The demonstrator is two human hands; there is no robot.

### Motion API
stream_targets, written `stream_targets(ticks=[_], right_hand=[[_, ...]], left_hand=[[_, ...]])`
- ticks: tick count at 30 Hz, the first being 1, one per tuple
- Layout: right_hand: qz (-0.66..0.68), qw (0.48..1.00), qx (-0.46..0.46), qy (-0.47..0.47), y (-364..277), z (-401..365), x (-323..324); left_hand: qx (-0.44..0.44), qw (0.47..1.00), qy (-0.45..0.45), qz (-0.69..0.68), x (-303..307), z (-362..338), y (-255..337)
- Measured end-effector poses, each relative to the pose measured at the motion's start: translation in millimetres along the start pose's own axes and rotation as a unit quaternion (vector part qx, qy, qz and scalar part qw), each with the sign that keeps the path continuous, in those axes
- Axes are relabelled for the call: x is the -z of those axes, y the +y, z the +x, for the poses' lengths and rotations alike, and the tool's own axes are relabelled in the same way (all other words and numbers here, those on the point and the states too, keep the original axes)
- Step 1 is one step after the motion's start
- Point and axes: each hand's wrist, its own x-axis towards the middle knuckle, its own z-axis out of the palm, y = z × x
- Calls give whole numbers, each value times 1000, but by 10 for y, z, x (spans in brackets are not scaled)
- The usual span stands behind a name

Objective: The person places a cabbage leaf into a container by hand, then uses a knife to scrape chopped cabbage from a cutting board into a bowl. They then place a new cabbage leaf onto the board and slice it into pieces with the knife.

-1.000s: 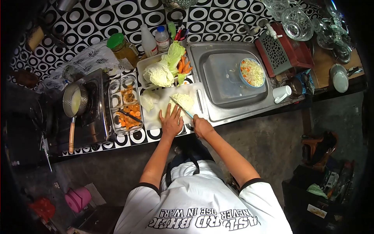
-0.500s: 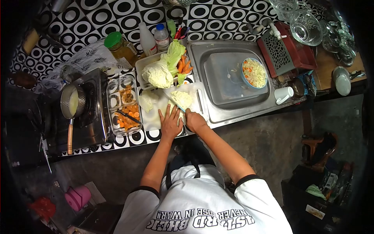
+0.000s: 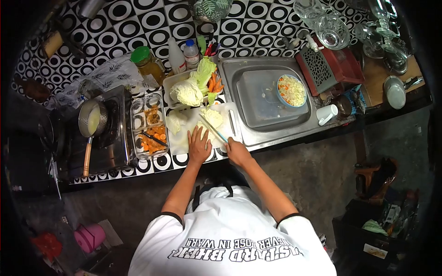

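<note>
On the white cutting board (image 3: 180,146), my right hand (image 3: 238,152) is closed round the light-blue handle of a kitchen knife (image 3: 213,128). Its blade slants up and left across the board, beside finely chopped cabbage (image 3: 213,117). My left hand (image 3: 200,146) lies palm down just left of the blade, fingers stretched out over pale cabbage that they partly hide. A larger cabbage piece (image 3: 173,123) rests at the board's left side. Behind the board, a half cabbage (image 3: 187,93) and carrots (image 3: 214,84) sit in and beside a plastic container (image 3: 170,87).
Left of the board is a divided tray (image 3: 135,123) with sliced carrots, peelings and a dark-handled tool. Farther left, a saucepan (image 3: 92,118) stands on the stove. At right, a bowl of chopped vegetables (image 3: 292,91) sits over the sink (image 3: 230,73), near a white mug (image 3: 327,114).
My right hand has drawn the knife a little to the right and toward me, farther from my left hand. The whole view has shifted slightly.
</note>
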Motion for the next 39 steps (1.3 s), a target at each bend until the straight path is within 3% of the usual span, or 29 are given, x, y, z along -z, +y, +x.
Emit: stream_targets(ticks=[2, 6, 8, 12, 14, 16, 18, 20, 24, 30, 34, 36, 37, 39], right_hand=[[64, 996, -23, 56, 123, -266, 0], [96, 992, -6, 76, 355, -603, 1], [105, 990, -59, 70, 385, -683, 57], [109, 992, -3, 60, 540, -550, 56], [125, 991, -5, 44, 582, -426, 83], [138, 989, 23, 57, 540, -312, 169], [142, 989, 27, 33, 528, -211, 283], [149, 988, 28, 12, 516, -121, 348], [127, 989, 69, -24, 583, 56, 464], [80, 989, 123, 18, 674, 95, 442], [90, 994, 59, 32, 523, -64, 354], [99, 992, 39, 63, 457, -146, 200], [105, 990, 30, 88, 420, -198, 110], [134, 986, -18, 96, 326, -300, -58]], left_hand=[[-1, 999, 28, 24, 40, 23, 26], [160, 984, 68, 41, -6, 84, 93], [279, 957, 68, 26, 1, 147, 179], [333, 938, 91, -20, -139, 148, 41], [305, 943, 131, -9, -156, 176, -32], [380, 914, 85, -116, -147, 219, -99], [391, 905, 116, -121, -93, 216, -83], [416, 890, 81, -168, 121, 256, -23], [416, 891, 73, -163, 466, 222, -46], [370, 914, 34, -160, 699, 343, -532], [354, 924, 59, -132, 858, 592, -752], [295, 944, 129, -75, 941, 685, -789], [216, 966, 139, -38, 1034, 730, -699], [226, 966, 70, -100, 1034, 709, -535]])
